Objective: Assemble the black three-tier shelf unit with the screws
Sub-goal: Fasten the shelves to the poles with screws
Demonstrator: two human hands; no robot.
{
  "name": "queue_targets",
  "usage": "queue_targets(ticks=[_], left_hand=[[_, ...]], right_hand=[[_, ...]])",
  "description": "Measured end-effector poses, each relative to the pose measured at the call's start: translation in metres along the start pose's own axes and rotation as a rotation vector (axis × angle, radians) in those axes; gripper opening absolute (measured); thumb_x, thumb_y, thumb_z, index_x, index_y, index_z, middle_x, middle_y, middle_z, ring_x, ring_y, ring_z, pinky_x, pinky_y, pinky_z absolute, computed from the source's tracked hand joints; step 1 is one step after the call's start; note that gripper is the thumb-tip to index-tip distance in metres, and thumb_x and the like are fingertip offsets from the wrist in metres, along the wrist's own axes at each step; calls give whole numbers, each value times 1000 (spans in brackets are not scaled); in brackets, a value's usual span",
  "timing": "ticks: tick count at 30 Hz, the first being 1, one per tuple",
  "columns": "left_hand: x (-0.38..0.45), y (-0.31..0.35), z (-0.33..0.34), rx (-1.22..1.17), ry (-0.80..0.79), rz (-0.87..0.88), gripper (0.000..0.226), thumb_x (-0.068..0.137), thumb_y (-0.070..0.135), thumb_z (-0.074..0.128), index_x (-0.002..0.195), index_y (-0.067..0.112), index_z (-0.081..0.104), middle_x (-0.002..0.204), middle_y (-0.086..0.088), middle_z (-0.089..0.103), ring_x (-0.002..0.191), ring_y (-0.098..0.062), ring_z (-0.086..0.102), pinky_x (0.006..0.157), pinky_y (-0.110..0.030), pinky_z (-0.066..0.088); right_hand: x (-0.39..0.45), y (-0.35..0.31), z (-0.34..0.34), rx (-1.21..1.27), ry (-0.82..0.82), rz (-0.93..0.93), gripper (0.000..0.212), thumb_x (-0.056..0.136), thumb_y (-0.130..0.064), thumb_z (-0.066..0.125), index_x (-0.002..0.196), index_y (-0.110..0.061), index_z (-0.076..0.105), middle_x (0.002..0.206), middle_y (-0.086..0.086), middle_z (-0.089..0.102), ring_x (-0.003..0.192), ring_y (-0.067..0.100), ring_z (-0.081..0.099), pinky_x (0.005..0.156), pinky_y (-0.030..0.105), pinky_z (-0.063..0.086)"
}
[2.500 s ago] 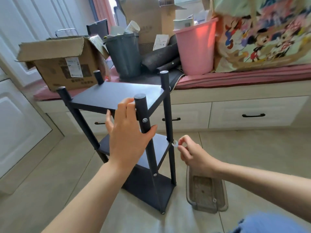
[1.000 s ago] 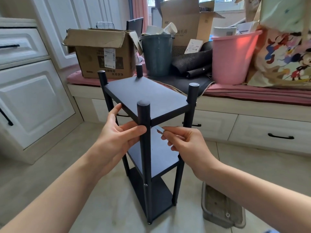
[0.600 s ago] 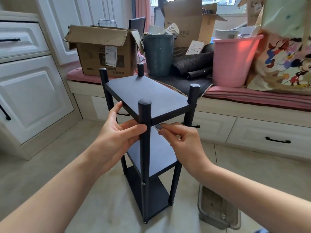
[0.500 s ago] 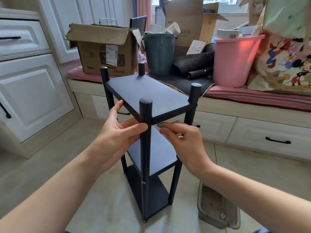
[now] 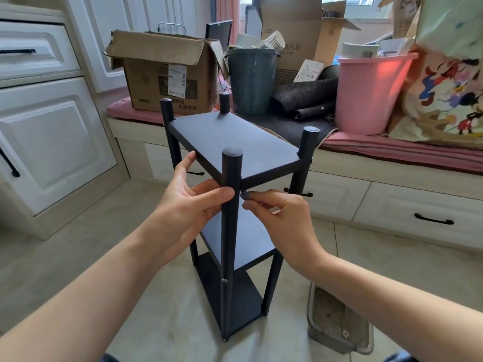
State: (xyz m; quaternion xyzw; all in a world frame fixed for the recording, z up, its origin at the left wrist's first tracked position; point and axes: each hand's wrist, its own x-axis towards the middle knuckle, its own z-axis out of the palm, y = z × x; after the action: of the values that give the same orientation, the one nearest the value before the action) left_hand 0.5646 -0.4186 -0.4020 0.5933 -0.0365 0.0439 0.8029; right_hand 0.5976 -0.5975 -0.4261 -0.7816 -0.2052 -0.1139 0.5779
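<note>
Fingers (image 5: pixel 247 195) of the right hand (image 5: pixel 282 220): pinched on a small dark cap, held against the near post (image 5: pixel 231 205) just under the top tier, frame centre. Left hand (image 5: pixel 188 205): thumb and fingers curled round that post. Shelf unit (image 5: pixel 235 142): upright on the floor, three tiers fitted. Step judged: a screw hole being covered, late in assembly. Next needed: the cap pressed squarely home while the post is steadied.

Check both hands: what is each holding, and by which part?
The left hand grips the shelf unit by its near front post, just under the top tier. The right hand pinches a small dark cap-like piece at its fingertips beside that post; exactly what it is cannot be told.
</note>
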Motion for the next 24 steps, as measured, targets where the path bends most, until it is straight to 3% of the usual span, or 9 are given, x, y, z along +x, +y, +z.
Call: queue_targets(ticks=[7, 11, 15, 17, 19, 21, 24], left_hand=[[-1, 1, 2, 8, 13, 14, 114, 56, 20, 87, 141, 48, 16, 115, -13, 74, 107, -27, 71, 88, -30, 58], [0, 1, 0, 22, 24, 27, 119, 57, 20, 87, 147, 44, 14, 113, -13, 74, 107, -25, 71, 86, -25, 57], [-2, 4, -4, 79, 17, 61, 121, 59, 22, 88, 152, 42, 13, 112, -12, 75, 108, -25, 71, 97, -35, 55], [-5, 6, -4, 242, 18, 110, 112, 64, 30, 89, 150, 44, 18, 109, -6, 76, 106, -19, 71, 102, -37, 48], [-7, 9, -5, 500, 85, 187, 100, 63, 50, 82, 146, 45, 28, 108, 7, 74, 102, -6, 69, 93, -25, 48], [-10, 10, -5, 728, 177, 284, 96, 61, 65, 80, 144, 46, 36, 111, 17, 58, 103, 3, 60, 84, -9, 47], [-12, 11, -1, 911, 206, 417, 78, 71, 57, 73, 142, 39, 46, 122, 12, 41, 118, 0, 45, 93, 0, 33]], right_hand=[[4, -1, 15, 67, -37, 27, 16, 89, -15, 71, 98, -26, 78, 87, -18, 75, 86, 15, 69, 86, 31, 56], [7, 0, 25, 85, -17, 20, 16, 90, -13, 69, 101, -20, 79, 89, -17, 75, 89, 12, 71, 85, 25, 57], [7, 2, 28, 98, -25, 11, 16, 91, -14, 69, 102, -20, 79, 89, -15, 75, 88, 12, 70, 82, 19, 56], [6, 3, 27, 89, -35, 2, 16, 92, -15, 68, 102, -21, 78, 89, -15, 75, 88, 15, 68, 83, 24, 56], [5, 3, 24, 95, -56, -8, 18, 93, -16, 66, 103, -25, 78, 91, -16, 74, 90, 15, 67, 85, 25, 55], [2, 2, 21, 108, -82, -17, 23, 94, -16, 64, 99, -36, 75, 93, -21, 72, 91, 11, 66, 84, 21, 54], [0, 1, 19, 114, -102, -13, 35, 96, -15, 62, 91, -49, 69, 92, -23, 71, 90, 11, 65, 82, 24, 54]])
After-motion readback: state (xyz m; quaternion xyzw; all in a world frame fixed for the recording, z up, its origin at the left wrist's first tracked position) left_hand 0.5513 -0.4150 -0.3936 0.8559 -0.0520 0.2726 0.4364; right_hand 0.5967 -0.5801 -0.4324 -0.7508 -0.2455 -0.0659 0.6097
